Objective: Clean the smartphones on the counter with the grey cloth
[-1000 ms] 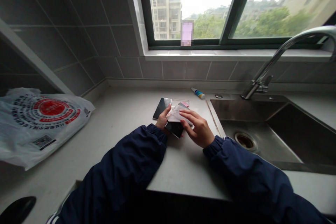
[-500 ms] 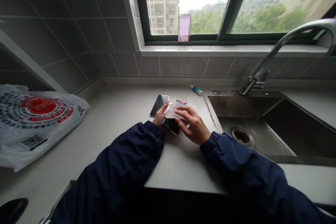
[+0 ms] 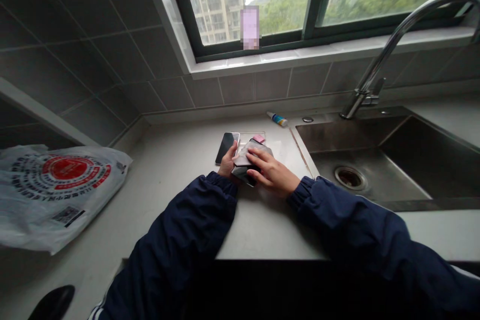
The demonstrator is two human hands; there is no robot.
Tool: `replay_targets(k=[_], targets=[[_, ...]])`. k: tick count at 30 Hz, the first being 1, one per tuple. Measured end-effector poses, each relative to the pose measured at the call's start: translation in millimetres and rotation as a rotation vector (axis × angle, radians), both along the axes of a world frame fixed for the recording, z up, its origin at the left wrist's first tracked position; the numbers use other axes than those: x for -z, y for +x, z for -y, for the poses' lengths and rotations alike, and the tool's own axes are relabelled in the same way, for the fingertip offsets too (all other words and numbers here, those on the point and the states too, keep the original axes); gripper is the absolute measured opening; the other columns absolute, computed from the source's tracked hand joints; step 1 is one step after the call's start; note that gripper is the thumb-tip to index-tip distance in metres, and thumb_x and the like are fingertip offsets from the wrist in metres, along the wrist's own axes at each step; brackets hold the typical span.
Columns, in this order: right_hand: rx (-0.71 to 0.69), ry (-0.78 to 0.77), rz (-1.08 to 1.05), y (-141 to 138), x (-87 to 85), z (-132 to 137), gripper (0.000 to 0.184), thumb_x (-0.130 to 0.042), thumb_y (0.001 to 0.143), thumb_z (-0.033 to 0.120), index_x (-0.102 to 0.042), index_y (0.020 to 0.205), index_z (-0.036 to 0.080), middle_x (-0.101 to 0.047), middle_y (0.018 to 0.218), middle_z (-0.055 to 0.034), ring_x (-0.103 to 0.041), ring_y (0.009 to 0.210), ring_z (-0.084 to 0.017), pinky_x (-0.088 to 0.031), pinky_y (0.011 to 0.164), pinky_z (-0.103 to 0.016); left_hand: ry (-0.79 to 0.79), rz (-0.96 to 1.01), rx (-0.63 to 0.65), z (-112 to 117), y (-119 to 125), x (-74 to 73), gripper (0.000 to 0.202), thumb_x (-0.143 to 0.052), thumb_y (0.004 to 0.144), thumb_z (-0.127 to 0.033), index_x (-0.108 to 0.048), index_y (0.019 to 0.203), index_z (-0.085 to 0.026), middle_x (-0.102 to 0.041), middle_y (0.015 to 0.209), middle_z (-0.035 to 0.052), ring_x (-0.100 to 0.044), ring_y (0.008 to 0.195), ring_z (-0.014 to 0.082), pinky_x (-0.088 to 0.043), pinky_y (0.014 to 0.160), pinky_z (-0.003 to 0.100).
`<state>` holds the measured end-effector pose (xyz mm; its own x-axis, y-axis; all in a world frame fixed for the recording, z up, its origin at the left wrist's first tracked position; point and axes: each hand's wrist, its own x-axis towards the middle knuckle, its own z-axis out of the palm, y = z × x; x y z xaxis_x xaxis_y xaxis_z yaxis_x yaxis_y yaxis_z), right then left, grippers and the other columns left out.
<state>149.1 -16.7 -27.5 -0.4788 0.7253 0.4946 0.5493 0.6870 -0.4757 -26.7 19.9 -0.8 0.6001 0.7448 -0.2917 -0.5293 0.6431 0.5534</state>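
Observation:
On the pale countertop (image 3: 180, 170) my left hand (image 3: 227, 165) grips the left edge of a dark phone (image 3: 244, 175) that lies near the counter's middle. My right hand (image 3: 272, 172) presses a whitish cloth or wipe (image 3: 247, 156) onto the phone's face, fingers curled over it. A second black phone (image 3: 226, 146) lies flat just behind my left hand. A small pink item (image 3: 258, 138) and a clear flat sheet (image 3: 251, 136) lie behind the held phone.
A steel sink (image 3: 375, 160) with a drain and a curved tap (image 3: 375, 75) fills the right side. A small tube (image 3: 276, 119) lies by the back wall. A white printed plastic bag (image 3: 56, 185) sits at the left. A window runs above the tiled wall.
The view has tilted downward and the scene shifted. My right hand has slid slightly toward me over the phone with the cloth under its fingers. My left hand keeps its grip.

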Motion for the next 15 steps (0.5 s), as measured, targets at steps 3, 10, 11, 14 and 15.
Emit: replay_targets(k=[3, 10, 11, 14, 15], targets=[[-0.007, -0.005, 0.009, 1.2, 2.4, -1.3, 0.061, -0.052, 0.106, 0.047, -0.050, 0.157, 0.014, -0.043, 0.165, -0.0230, -0.041, 0.154, -0.038, -0.038, 0.125, -0.061, 0.000, 0.009, -0.020, 0.5, 1.2, 0.0, 0.081, -0.028, 0.105, -0.062, -0.046, 0.153, 0.001, -0.074, 0.120, 0.0221, -0.074, 0.110, 0.0296, -0.052, 0.107, 0.042], [-0.010, -0.007, 0.024, 1.5, 5.9, -2.5, 0.065, -0.054, 0.106, 0.045, -0.041, 0.163, 0.017, -0.036, 0.169, -0.0202, -0.033, 0.158, -0.036, -0.033, 0.127, -0.062, -0.013, 0.048, -0.051, -0.5, 4.4, 0.4, 0.072, -0.031, 0.107, -0.055, -0.050, 0.151, -0.002, -0.074, 0.124, 0.0197, -0.068, 0.126, 0.0297, -0.044, 0.118, 0.041], [-0.010, -0.011, 0.027, 1.5, 6.1, -2.6, 0.065, -0.054, 0.106, 0.046, -0.041, 0.163, 0.017, -0.036, 0.169, -0.0205, -0.033, 0.158, -0.036, -0.032, 0.127, -0.062, -0.010, 0.039, -0.063, -0.9, 4.4, 0.7, 0.070, -0.033, 0.107, -0.054, -0.050, 0.151, -0.002, -0.074, 0.125, 0.0196, -0.068, 0.127, 0.0297, -0.043, 0.118, 0.041], [-0.012, -0.027, 0.032, 2.3, 6.3, -3.2, 0.066, -0.052, 0.107, 0.048, -0.042, 0.162, 0.013, -0.037, 0.168, -0.0227, -0.033, 0.158, -0.036, -0.032, 0.127, -0.061, -0.007, 0.027, -0.083, -1.7, 3.3, 2.0, 0.068, -0.037, 0.106, -0.052, -0.052, 0.149, -0.002, -0.074, 0.126, 0.0199, -0.067, 0.128, 0.0303, -0.042, 0.119, 0.040], [-0.014, -0.034, 0.030, 2.9, 6.2, -3.5, 0.066, -0.051, 0.107, 0.049, -0.043, 0.162, 0.013, -0.037, 0.168, -0.0227, -0.034, 0.158, -0.036, -0.033, 0.127, -0.061, -0.015, 0.030, -0.074, -1.7, 2.7, 2.3, 0.068, -0.037, 0.106, -0.053, -0.052, 0.149, -0.002, -0.074, 0.125, 0.0201, -0.067, 0.128, 0.0306, -0.043, 0.119, 0.041]])
